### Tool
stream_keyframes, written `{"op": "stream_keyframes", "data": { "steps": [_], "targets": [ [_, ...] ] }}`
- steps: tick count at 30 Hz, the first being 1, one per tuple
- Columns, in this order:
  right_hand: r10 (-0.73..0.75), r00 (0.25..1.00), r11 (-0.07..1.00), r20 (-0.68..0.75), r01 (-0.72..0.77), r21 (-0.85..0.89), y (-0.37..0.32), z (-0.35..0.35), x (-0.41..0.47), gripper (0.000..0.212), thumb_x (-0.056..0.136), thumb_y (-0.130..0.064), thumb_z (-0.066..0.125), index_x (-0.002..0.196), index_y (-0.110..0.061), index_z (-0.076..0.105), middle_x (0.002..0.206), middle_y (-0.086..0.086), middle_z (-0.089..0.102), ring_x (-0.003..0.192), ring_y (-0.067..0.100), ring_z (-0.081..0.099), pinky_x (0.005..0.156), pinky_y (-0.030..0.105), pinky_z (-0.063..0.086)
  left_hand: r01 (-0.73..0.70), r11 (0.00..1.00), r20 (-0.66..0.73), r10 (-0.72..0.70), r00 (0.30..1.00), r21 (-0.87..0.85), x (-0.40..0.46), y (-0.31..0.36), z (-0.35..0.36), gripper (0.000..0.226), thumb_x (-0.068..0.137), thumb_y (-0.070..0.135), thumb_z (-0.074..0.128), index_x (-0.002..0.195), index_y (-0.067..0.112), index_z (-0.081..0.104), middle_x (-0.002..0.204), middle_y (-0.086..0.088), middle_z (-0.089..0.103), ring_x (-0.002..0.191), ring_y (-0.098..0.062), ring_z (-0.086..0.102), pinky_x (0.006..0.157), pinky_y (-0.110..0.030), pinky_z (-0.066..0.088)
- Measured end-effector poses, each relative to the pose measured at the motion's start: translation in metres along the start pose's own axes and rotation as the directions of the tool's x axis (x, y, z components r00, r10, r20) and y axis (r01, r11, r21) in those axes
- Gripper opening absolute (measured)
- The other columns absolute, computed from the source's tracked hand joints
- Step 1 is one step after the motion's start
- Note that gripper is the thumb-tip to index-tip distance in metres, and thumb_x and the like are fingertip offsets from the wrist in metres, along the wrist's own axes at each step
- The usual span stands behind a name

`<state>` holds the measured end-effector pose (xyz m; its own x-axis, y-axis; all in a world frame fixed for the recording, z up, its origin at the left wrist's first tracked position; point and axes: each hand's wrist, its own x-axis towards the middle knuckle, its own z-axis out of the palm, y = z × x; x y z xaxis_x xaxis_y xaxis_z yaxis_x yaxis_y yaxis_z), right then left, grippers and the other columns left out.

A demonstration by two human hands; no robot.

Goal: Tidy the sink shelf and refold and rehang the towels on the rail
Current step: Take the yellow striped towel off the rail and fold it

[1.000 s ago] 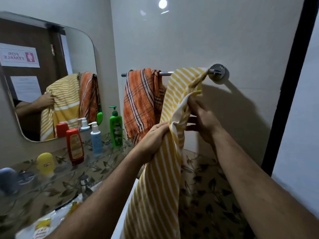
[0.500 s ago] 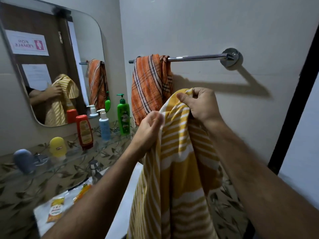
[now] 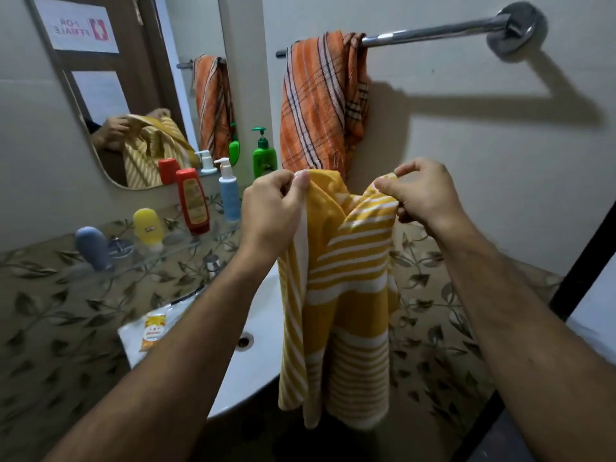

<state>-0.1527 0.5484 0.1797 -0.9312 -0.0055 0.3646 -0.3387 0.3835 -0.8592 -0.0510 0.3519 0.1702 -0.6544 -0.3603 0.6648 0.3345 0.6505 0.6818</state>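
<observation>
Now the yellow striped towel [image 3: 346, 295] is off the rail altogether: a second ago it was draped over the bar's right end, half a second ago it hung bunched between the hands, and at this moment it is held up by its top edge and starting to spread. The left hand [image 3: 271, 211] pinches one upper corner between thumb and curled fingers; the right hand [image 3: 421, 195] pinches the other, fingers curled round the cloth. The rest hangs down in front of the white sink [image 3: 253, 368], whose basin holds nothing I can see; an orange sachet [image 3: 152, 331] lies on its rim. By my reading the refold is only beginning, since the middle is rumpled.

Further back, the glass shelf [image 3: 186, 243] carries a blue-grey bottle [image 3: 94, 248], a yellow bottle [image 3: 149, 228], a red bottle [image 3: 193, 205], a blue pump bottle [image 3: 229, 191] and a green pump bottle [image 3: 264, 155], all standing; their contents cannot be seen. Beyond, the orange checked towel [image 3: 321, 101] hangs bunched at the left end of the rail [image 3: 433, 31], whose right part is bare for rehanging.
</observation>
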Motion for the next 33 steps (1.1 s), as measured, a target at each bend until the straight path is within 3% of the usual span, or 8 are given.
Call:
{"op": "stream_keyframes", "data": {
  "steps": [4, 7, 10, 14, 17, 25, 29, 33],
  "targets": [
    [-0.178, 0.984, 0.935, -0.034, 0.158, -0.317, 0.007, 0.013, -0.012, 0.039, 0.077, -0.053, 0.072, 0.099, -0.022, 0.061, 0.08, -0.001, 0.068, 0.077, 0.022, 0.066, 0.074, 0.036, 0.054, 0.11, 0.988, 0.081, -0.102, 0.992, -0.107, -0.005, -0.002, 0.005, 0.038, 0.093, 0.041, 0.059, 0.076, 0.01, 0.072, 0.073, -0.015, 0.069, 0.069, -0.031, 0.067, 0.06, -0.05, 0.056],
    [-0.303, 0.941, 0.942, 0.152, 0.32, -0.103, -0.008, 0.029, -0.034, 0.029, 0.082, -0.042, 0.074, 0.084, -0.015, 0.065, 0.076, -0.004, 0.067, 0.071, 0.017, 0.067, 0.064, 0.037, 0.056, 0.23, 0.96, 0.103, -0.216, 0.971, -0.158, -0.004, -0.004, 0.008, 0.036, 0.087, 0.045, 0.062, 0.073, 0.015, 0.074, 0.076, -0.011, 0.073, 0.074, -0.029, 0.071, 0.068, -0.052, 0.058],
    [-0.267, 0.83, 0.962, 0.49, 0.197, 0.191, -0.017, 0.04, -0.059, 0.04, 0.082, -0.037, 0.073, 0.086, 0.001, 0.063, 0.067, 0.007, 0.067, 0.056, 0.019, 0.066, 0.049, 0.035, 0.053, 0.39, 0.894, 0.135, -0.368, 0.92, -0.219, -0.001, -0.009, 0.005, 0.029, 0.091, 0.036, 0.064, 0.072, 0.017, 0.073, 0.078, -0.008, 0.074, 0.078, -0.023, 0.072, 0.078, -0.046, 0.06],
    [-0.039, 0.606, 0.94, 0.794, 0.292, -0.177, -0.012, 0.071, -0.078, 0.045, 0.069, -0.048, 0.08, 0.098, -0.016, 0.068, 0.091, -0.002, 0.073, 0.079, 0.01, 0.071, 0.068, 0.025, 0.06, 0.523, 0.783, 0.152, -0.503, 0.851, -0.338, 0.007, -0.018, -0.005, 0.022, 0.093, 0.029, 0.064, 0.077, 0.015, 0.069, 0.09, -0.014, 0.073, 0.091, -0.029, 0.071, 0.086, -0.044, 0.058],
    [-0.048, 0.547, 0.977, 0.836, 0.199, -0.075, -0.004, 0.099, -0.081, 0.029, 0.086, -0.035, 0.072, 0.1, -0.01, 0.067, 0.093, 0.005, 0.073, 0.079, 0.017, 0.072, 0.068, 0.033, 0.061, 0.529, 0.758, 0.115, -0.529, 0.841, -0.381, 0.018, -0.038, -0.015, 0.022, 0.091, 0.03, 0.066, 0.076, 0.015, 0.068, 0.089, -0.016, 0.072, 0.089, -0.029, 0.07, 0.084, -0.041, 0.058],
    [-0.191, 0.611, 0.779, 0.768, -0.382, 0.498, -0.025, 0.154, -0.08, 0.019, 0.098, -0.01, 0.051, 0.101, -0.002, 0.068, 0.083, 0.007, 0.071, 0.075, 0.014, 0.068, 0.072, 0.025, 0.057, 0.663, 0.564, 0.322, -0.589, 0.741, -0.493, -0.003, -0.11, -0.038, 0.035, 0.101, 0.018, 0.051, 0.067, 0.008, 0.057, 0.039, 0.006, 0.047, 0.034, -0.003, 0.043, 0.036, -0.015, 0.034],
    [-0.095, 0.671, 0.671, 0.736, -0.503, 0.545, -0.033, 0.184, -0.083, 0.02, 0.099, -0.014, 0.051, 0.106, 0.003, 0.058, 0.081, 0.02, 0.062, 0.068, 0.025, 0.064, 0.069, 0.036, 0.057, 0.73, 0.554, 0.385, -0.621, 0.682, -0.4, -0.025, -0.139, -0.056, 0.059, 0.096, 0.052, 0.048, 0.106, -0.005, 0.064, 0.082, -0.014, 0.057, 0.069, -0.026, 0.049, 0.058, -0.029, 0.037],
    [-0.005, 0.683, 0.579, 0.73, -0.593, 0.559, -0.039, 0.212, -0.084, 0.03, 0.097, -0.015, 0.055, 0.067, -0.01, 0.05, 0.058, 0.006, 0.052, 0.051, 0.015, 0.05, 0.051, 0.023, 0.044, 0.478, 0.792, 0.108, -0.475, 0.873, -0.38, -0.075, -0.136, -0.074, 0.07, 0.083, 0.071, 0.048, 0.119, 0.014, 0.064, 0.108, -0.005, 0.073, 0.101, -0.016, 0.069, 0.083, -0.029, 0.055]
  ]
}}
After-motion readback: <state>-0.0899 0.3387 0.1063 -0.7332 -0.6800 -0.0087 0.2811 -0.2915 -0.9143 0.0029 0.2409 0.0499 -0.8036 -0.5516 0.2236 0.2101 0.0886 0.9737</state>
